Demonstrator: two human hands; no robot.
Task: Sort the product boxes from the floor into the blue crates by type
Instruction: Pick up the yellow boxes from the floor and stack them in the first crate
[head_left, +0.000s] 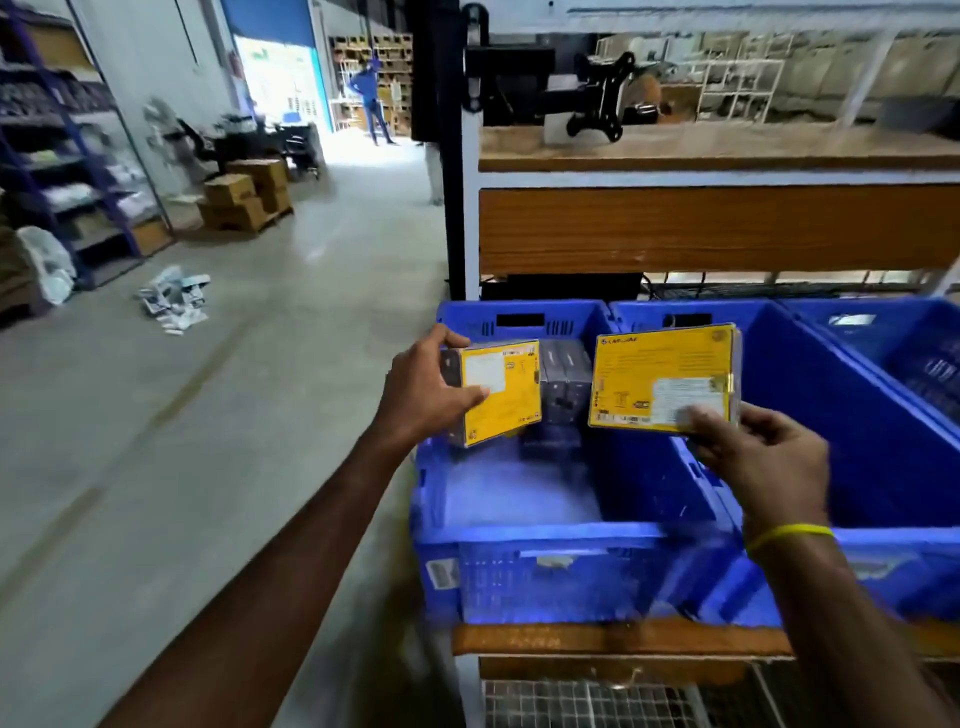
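Observation:
My left hand (423, 389) grips a small yellow-faced box (501, 392) over the left blue crate (545, 535). My right hand (763, 454) pinches the lower corner of a larger flat yellow box (665, 376) above the wall between the left crate and the middle blue crate (883, 441). Several grey boxes (563, 384) stand at the back of the left crate. A third blue crate (904, 338) sits at the far right, its contents dark and blurred. A heap of small packages (176, 301) lies on the floor to the left.
The crates sit on a wooden shelf (597, 639) of a white rack, under another wooden shelf (717, 228). Stacked cardboard cartons (244, 200) and blue shelving (67, 171) line the left side. A person (374, 98) stands far off by the bright doorway.

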